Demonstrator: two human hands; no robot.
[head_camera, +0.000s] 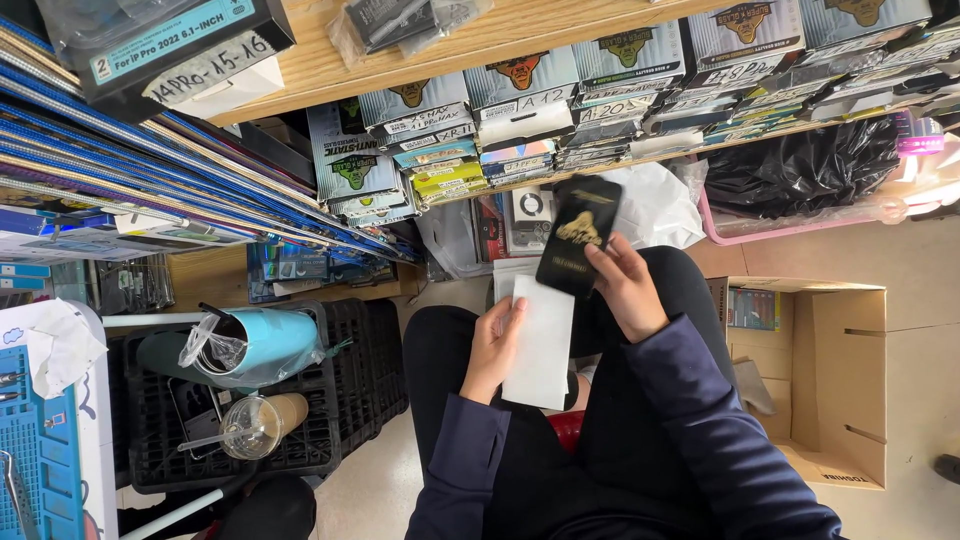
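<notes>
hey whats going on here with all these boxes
A seated person holds a flat white rectangular packet in the left hand and a flat black box with gold print in the right hand, above their lap. Wooden shelves of stacked small boxes stand ahead; an open cardboard carton sits beside them.

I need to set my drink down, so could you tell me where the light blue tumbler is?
In the head view, the light blue tumbler lies at the left on a black crate, beside a clear plastic cup.
</notes>
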